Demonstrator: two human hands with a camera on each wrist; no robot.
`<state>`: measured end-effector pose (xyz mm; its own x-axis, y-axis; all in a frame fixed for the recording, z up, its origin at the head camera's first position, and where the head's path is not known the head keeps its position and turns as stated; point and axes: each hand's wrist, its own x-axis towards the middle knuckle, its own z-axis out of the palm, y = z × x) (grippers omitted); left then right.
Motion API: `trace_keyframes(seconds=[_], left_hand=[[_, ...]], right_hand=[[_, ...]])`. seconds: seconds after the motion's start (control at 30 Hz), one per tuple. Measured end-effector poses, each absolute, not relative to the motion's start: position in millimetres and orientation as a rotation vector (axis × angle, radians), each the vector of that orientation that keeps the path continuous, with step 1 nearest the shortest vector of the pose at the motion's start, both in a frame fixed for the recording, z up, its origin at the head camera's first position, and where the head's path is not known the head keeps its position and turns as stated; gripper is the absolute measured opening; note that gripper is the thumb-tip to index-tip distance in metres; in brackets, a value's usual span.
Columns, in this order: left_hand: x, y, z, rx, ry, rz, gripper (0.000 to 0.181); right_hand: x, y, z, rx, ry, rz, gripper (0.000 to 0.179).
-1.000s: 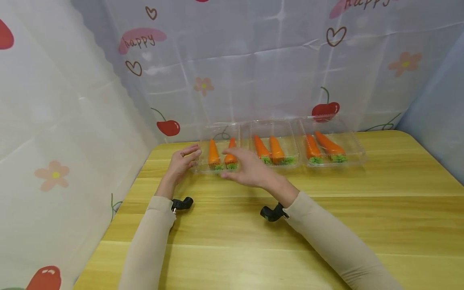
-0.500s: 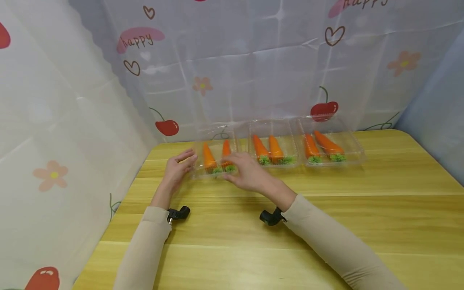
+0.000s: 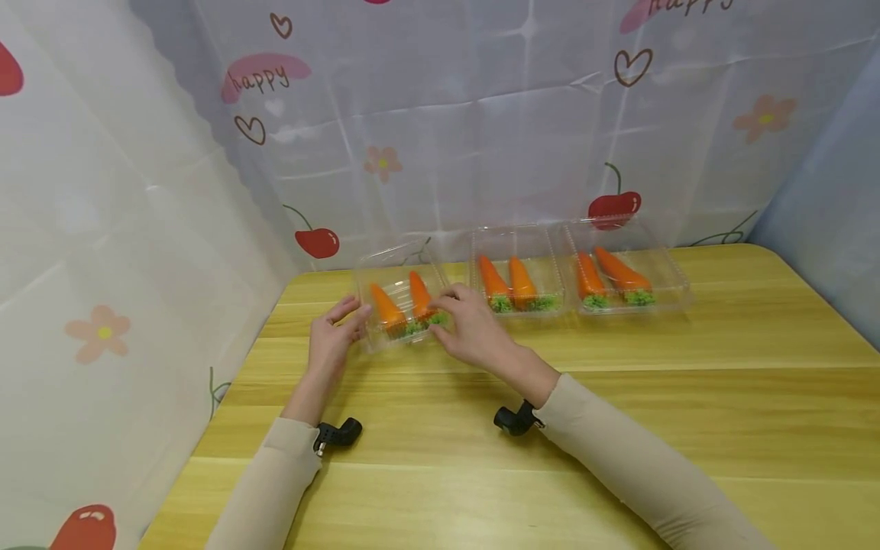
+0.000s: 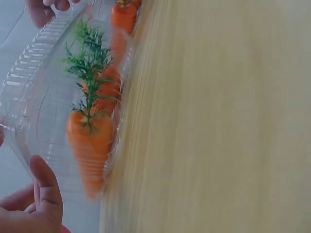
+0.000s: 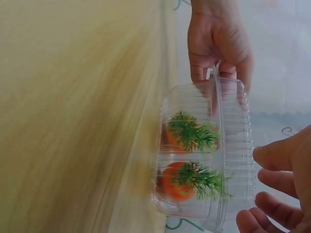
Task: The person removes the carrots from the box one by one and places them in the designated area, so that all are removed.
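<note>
A clear plastic clamshell box holds two orange carrots with green tops. It stands at the left end of the row, turned at an angle to the other boxes. My left hand pinches its left side, thumb on one face and fingers behind, as both wrist views show. At the right side of that box is my right hand; in the right wrist view its bent, spread fingers lie at the lid's edge, not wrapped round it. Whether they press on the plastic is hard to tell.
Two more clear boxes, a middle one and a right one, stand along the back of the wooden table, each with two carrots inside. Behind them hangs a printed curtain, and further sheets flank both sides.
The left box has come nearer and a little left, its left side swinging toward me. My left hand has drawn back with it; the right hand has stayed beside the box's right side.
</note>
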<state>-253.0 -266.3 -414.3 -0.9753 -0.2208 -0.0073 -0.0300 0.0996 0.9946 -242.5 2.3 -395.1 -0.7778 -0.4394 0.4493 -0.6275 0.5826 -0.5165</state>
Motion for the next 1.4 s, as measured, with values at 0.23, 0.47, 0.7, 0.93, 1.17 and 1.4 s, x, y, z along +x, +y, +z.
trace_keyframes(seconds=[0.23,0.47,0.7,0.93,1.17,1.4], left_hand=[[-237.8,-261.6,-414.4,0.332,-2.153,-2.044,0.067],[-223.5,-256.1,-412.8,0.371,-2.085,-2.058,0.064],[-207.1,-247.3,-411.1,0.418,-2.016,-2.078,0.062],[-195.7,-238.4,-410.9,0.470,-1.917,-2.082,0.055],[-190.5,-237.8,-408.5,0.516,-1.986,-1.979,0.052],[-192.1,-245.6,-406.1,0.526,-1.921,-2.021,0.052]], right_hand=[[-237.0,-1.7,-398.1,0.766,-2.632,1.113,0.037],[-235.6,-2.4,-399.4,0.681,-2.689,1.340,0.044],[-234.0,-4.9,-404.7,0.584,-2.629,1.538,0.043],[-234.2,-14.8,-411.0,0.399,-2.534,1.698,0.042],[-233.9,-23.7,-411.3,0.262,-2.424,1.834,0.034],[-231.4,-24.1,-411.2,0.208,-2.407,1.899,0.027]])
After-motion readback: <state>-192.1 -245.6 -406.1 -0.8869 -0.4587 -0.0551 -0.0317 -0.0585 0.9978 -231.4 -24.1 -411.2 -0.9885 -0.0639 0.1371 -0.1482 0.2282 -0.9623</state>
